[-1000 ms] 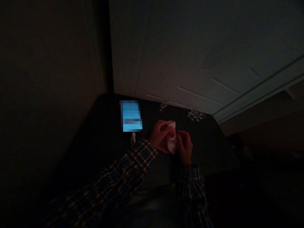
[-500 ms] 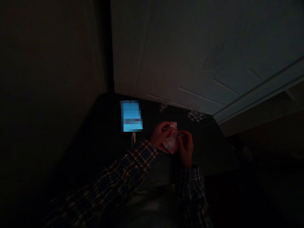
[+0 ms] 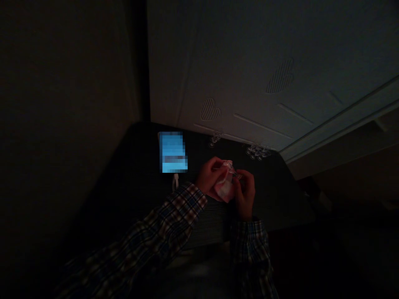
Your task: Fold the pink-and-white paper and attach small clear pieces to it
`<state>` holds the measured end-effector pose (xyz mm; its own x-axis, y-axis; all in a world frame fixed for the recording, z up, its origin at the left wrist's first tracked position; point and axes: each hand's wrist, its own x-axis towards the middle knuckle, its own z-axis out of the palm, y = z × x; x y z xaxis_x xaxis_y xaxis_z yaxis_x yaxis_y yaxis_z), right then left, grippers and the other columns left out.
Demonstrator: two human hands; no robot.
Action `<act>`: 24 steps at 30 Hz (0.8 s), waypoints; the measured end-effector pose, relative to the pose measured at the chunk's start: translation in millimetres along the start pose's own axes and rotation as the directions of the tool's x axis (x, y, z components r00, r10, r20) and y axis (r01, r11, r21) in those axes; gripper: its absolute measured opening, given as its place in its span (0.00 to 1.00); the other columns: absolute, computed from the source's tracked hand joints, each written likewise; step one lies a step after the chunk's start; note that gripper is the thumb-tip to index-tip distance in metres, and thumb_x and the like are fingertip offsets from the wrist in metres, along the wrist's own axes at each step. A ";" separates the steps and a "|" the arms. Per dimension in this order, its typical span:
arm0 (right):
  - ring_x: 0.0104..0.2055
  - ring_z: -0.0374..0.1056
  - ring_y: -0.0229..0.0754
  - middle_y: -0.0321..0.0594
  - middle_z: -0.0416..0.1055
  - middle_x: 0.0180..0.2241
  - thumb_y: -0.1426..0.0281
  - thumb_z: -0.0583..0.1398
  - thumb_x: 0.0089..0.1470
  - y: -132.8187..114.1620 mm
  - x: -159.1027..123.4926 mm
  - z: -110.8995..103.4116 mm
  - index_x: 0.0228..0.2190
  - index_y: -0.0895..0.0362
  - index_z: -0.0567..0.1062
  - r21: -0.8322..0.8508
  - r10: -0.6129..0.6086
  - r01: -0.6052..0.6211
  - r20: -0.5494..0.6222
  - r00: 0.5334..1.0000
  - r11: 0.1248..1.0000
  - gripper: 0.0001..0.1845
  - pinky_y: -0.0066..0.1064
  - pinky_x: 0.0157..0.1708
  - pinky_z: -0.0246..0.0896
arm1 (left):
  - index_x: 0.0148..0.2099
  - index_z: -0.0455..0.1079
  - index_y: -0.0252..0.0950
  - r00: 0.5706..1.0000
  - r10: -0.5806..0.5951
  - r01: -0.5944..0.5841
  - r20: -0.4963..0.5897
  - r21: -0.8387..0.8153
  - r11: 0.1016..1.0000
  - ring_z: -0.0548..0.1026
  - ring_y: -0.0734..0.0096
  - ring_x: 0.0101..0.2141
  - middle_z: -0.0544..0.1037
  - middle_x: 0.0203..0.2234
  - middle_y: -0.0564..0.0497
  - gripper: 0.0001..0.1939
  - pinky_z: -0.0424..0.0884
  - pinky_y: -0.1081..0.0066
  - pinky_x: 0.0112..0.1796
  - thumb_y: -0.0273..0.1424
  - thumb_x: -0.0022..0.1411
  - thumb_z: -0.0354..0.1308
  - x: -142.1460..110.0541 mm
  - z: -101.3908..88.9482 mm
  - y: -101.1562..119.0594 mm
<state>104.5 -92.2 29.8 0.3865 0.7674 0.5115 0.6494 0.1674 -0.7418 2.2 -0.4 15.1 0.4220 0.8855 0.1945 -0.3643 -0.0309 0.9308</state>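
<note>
In a very dark room, a person's two hands work close together over a table. The left hand [image 3: 209, 176] grips a crumpled pink-and-white packet [image 3: 225, 189], thumb and fingers pressed together on its upper left edge. The right hand [image 3: 245, 189] sits just beside it, thumb and forefinger curled into a pinch on a small, clear, glinting piece [image 3: 238, 175] at the packet's right side. Whether this piece is loose or part of the packet is too dim to tell.

Compared with a second ago, the right fingers are slightly farther right, and the clear piece now shows between them and the packet, where little of it showed before. The packet's front also looks more opened out. This suggests that the right hand is drawing something away from the packet while the left steadies it.

The table [image 3: 277, 199] beneath the fingers is dark, with fine grain. Beyond the left fingers, to their left, glows a blue, blurred-out screen [image 3: 173, 152], with a pale cable [image 3: 176, 181] below it. Past both hands, near the far edge, lie a small cluster of shiny pieces [image 3: 215, 138] and, farther right, a larger heap [image 3: 258, 151]. Behind them rises a pale panel [image 3: 218, 58] with ribbed heart shapes [image 3: 210, 109]. Both arms wear plaid sleeves [image 3: 183, 205].
</note>
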 end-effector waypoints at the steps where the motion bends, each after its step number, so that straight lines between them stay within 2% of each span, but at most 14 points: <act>1: 0.40 0.60 0.40 0.41 0.62 0.39 0.70 0.52 0.52 0.6 0.1 0.1 0.41 0.55 0.65 -0.003 -0.010 0.010 0.000 1.000 1.000 0.12 0.33 0.37 0.60 | 0.34 0.65 0.35 1.000 -0.003 0.003 0.004 0.000 1.000 0.71 0.72 0.34 0.72 0.31 0.53 0.09 0.66 0.72 0.35 0.35 0.52 0.54 0.0 0.0 0.6; 8: 0.47 0.58 0.43 0.42 0.61 0.42 0.72 0.52 0.51 6.9 1.9 -1.8 0.38 0.55 0.67 -0.082 -0.113 0.110 -0.045 0.993 0.991 0.11 0.39 0.45 0.57 | 0.33 0.66 0.35 1.000 -0.014 0.014 0.011 -0.017 1.000 0.71 0.71 0.35 0.73 0.32 0.52 0.08 0.66 0.71 0.36 0.34 0.51 0.55 0.1 1.0 3.4; 11: 0.48 0.58 0.43 0.42 0.61 0.43 0.72 0.53 0.51 8.2 2.5 -2.5 0.37 0.55 0.67 -0.096 -0.113 0.108 -0.048 0.992 0.990 0.10 0.40 0.46 0.55 | 0.33 0.67 0.35 1.000 -0.020 0.020 0.007 -0.011 1.000 0.71 0.72 0.34 0.74 0.32 0.52 0.08 0.66 0.72 0.36 0.34 0.51 0.55 -0.1 1.0 4.3; 18: 0.39 0.63 0.39 0.41 0.64 0.39 0.69 0.53 0.52 5.7 -1.0 1.4 0.45 0.55 0.62 0.056 0.075 -0.070 -0.083 0.994 0.996 0.16 0.32 0.37 0.61 | 0.33 0.66 0.35 1.000 -0.029 0.029 0.000 0.026 0.999 0.71 0.72 0.34 0.74 0.32 0.52 0.08 0.67 0.72 0.36 0.34 0.50 0.55 -0.6 0.0 4.6; 24: 0.27 0.64 0.35 0.35 0.66 0.26 0.66 0.52 0.53 5.9 -3.3 -0.8 0.40 0.57 0.65 0.049 0.165 -0.162 -0.067 0.984 0.986 0.13 0.27 0.28 0.59 | 0.33 0.66 0.35 0.999 -0.015 0.012 0.046 0.061 0.998 0.71 0.72 0.33 0.73 0.32 0.52 0.08 0.66 0.72 0.35 0.33 0.49 0.56 -0.1 -0.9 1.8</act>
<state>107.6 -94.3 24.1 0.5318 0.7411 0.4099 0.5454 0.0705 -0.8352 0.7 -0.1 16.4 0.4656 0.8633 0.1947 -0.3074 -0.0485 0.9503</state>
